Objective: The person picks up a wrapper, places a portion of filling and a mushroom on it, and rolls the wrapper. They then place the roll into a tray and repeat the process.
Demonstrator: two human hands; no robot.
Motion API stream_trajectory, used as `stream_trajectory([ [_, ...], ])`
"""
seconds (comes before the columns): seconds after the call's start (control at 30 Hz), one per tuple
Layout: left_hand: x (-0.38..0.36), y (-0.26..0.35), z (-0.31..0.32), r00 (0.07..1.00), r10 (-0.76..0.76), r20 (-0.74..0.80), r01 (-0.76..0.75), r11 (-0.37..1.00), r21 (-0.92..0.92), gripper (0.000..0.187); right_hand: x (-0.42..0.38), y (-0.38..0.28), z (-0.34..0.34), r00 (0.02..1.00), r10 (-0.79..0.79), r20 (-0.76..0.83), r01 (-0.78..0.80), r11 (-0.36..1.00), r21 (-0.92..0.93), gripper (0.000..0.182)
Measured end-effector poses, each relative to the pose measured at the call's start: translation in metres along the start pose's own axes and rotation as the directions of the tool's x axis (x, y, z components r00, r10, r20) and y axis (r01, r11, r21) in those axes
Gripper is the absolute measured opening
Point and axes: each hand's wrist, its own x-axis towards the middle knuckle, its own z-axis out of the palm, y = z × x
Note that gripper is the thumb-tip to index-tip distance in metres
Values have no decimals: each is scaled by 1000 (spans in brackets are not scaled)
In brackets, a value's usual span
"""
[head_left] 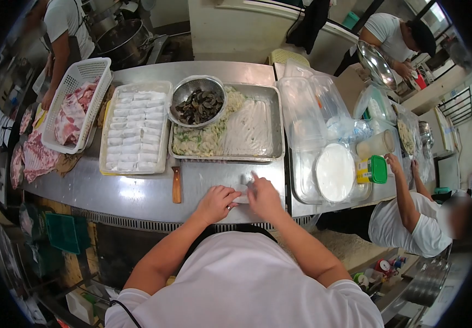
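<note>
On the steel counter [208, 183], close to my body, my left hand [218, 204] and my right hand [264, 197] meet over a small whitish roll [241, 198]. The fingers of both hands are curled onto its ends, hiding much of it. Just beyond stands a deep metal tray [277, 123] holding a pale green chopped filling [197, 143] and thin white wrapper sheets [249, 128]. A steel bowl [173, 112] of dark pieces [198, 106] rests over the tray's left part. Left of it, a white tray [104, 156] carries rows of similar white rolls [132, 147].
A wooden-handled knife [177, 185] lies left of my hands. Raw meat fills a white basket [104, 82] at far left. To the right are clear plastic containers [301, 109], a white round lid [335, 173] and a green-lidded tub [377, 169]. Co-workers [411, 218] stand on both sides.
</note>
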Motion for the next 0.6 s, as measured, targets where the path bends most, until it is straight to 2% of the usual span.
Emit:
stream_trajectory([
  [0.03, 0, 0, -1, 1000, 0, -1, 0, 1000, 2, 42, 17, 2, -9, 996, 93, -17, -92, 995, 38, 65],
  [0.07, 1, 1, -2, 1000, -1, -2, 1, 1000, 4, 42, 41, -11, -35, 945, 305, 119, -308, 951, 4, 72],
  [0.13, 1, 1, -2, 1000, -6, -4, 6, 1000, -1, 41, 75, -6, -54, 886, 416, 204, -370, 901, -227, 73],
  [0.23, 0, 0, -1, 1000, -18, -10, 18, 1000, -20, 40, 99, 18, -40, 913, 250, 322, -171, 952, -253, 75],
  [0.37, 1, -1, -2, 999, -29, -25, 28, 998, -51, 40, 122, 2, -21, 851, 256, 458, -152, 956, -252, 67],
  [0.6, 0, -2, -2, 1000, -20, -12, 20, 999, -46, 40, 143, -44, -4, 770, 212, 602, -187, 977, -104, 73],
])
